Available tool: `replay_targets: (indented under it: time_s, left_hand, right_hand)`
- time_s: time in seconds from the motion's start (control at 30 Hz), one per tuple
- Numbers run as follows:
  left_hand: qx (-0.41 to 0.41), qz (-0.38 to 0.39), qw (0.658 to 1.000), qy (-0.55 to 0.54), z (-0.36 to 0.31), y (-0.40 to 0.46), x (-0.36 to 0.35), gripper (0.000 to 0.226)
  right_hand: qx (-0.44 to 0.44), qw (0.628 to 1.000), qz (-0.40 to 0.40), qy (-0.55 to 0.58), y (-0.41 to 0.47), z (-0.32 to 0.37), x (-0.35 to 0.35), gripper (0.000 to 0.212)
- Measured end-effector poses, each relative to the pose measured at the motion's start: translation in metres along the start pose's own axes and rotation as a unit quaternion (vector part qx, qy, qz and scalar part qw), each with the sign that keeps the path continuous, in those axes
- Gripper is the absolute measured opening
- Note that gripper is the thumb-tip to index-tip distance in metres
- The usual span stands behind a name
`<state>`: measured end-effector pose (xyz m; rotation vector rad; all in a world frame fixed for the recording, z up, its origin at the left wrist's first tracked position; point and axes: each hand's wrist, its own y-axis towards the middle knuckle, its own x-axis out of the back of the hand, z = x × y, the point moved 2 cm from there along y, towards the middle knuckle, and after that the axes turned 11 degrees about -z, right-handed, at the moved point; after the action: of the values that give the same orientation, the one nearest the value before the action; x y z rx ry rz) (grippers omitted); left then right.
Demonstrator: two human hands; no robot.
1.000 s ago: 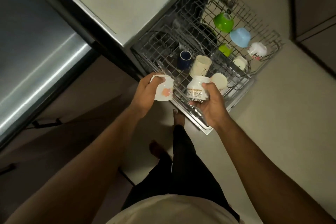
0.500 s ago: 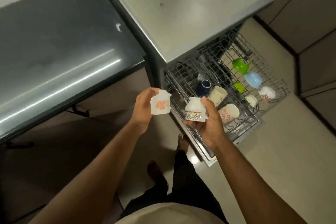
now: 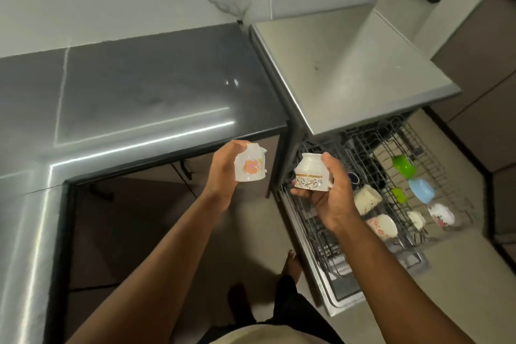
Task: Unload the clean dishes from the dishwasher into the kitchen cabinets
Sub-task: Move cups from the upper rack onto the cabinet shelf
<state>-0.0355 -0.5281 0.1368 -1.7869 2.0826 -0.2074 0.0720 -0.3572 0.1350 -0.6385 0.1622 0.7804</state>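
Observation:
My left hand (image 3: 223, 173) grips a white cup with an orange flower (image 3: 250, 166), held upside down above the floor in front of the dark counter. My right hand (image 3: 331, 195) holds a white cup with a gold and blue pattern band (image 3: 312, 173), also upside down, over the left side of the pulled-out dishwasher rack (image 3: 315, 234). Still in the rack lie a cream cup (image 3: 367, 199), a red-patterned cup (image 3: 382, 226), a dark blue cup (image 3: 353, 177), green cups (image 3: 403, 166), a light blue bowl (image 3: 421, 190) and a floral bowl (image 3: 441, 213).
The dark glossy counter (image 3: 139, 98) runs along the left with brown cabinet doors (image 3: 134, 212) below. The steel dishwasher top (image 3: 343, 64) stands beside it. Brown cabinets (image 3: 480, 70) line the right wall. My feet stand on the beige floor (image 3: 452, 288) beside the open dishwasher door.
Both hands have lifted the two cups up and away from the rack. My view has risen from the rack toward the counter and the wall.

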Motion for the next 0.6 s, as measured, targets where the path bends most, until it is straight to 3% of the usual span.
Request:
replay_targets:
  time_s: [0.27, 0.47, 0.6]
  left_hand:
    - [-0.085, -0.023, 0.996, -0.024, -0.065, -0.005, 0.038, 0.057]
    - [-0.156, -0.035, 0.987, -0.018, -0.13, -0.011, 0.055, 0.051]
    - [-0.192, -0.032, 0.981, -0.017, -0.166, -0.016, 0.06, 0.043]
  right_hand:
    - [0.046, 0.997, 0.061, -0.017, -0.013, 0.027, -0.065, 0.045]
    - [0.097, 0.989, 0.111, -0.023, -0.026, 0.065, -0.12, 0.044]
    - [0.126, 0.983, 0.134, -0.005, -0.036, 0.091, -0.148, 0.028]
